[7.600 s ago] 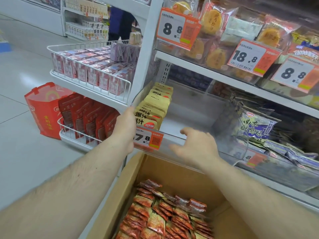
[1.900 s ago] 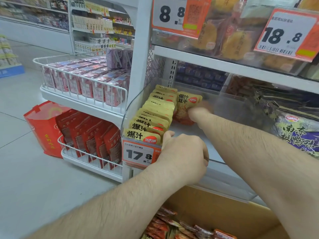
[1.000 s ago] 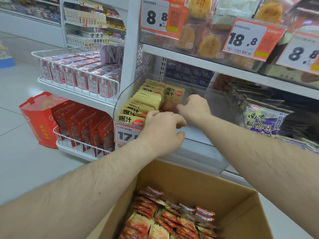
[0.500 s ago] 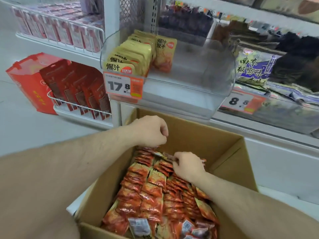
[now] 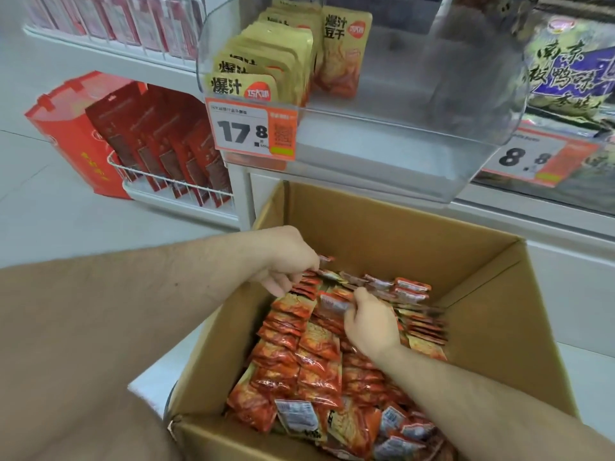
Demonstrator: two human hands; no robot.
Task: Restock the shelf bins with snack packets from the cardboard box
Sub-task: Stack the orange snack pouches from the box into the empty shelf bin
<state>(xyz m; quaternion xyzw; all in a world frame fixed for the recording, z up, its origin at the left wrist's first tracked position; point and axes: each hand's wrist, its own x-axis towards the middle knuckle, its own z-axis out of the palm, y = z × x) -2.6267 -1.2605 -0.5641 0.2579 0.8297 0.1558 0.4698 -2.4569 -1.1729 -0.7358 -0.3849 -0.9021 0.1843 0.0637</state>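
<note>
Both hands have dropped from the bin [image 5: 382, 128] into the box [image 5: 482, 294] just below it, so one packet is shelved and the next pick has begun. Head view: the left hand [image 5: 286, 257] curls its fingers onto packet tops at the box's far end; the right hand [image 5: 366, 322] pinches a packet [image 5: 332, 302] beside it. Red packets [image 5: 299, 367] fill the box; the bin holds one row at its left and is otherwise bare, so plenty remains.

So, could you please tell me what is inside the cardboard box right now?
The cardboard box holds rows of red-orange snack packets. Both hands, left hand and right hand, grip packets at the far end. Anything underneath stays hidden.
</note>
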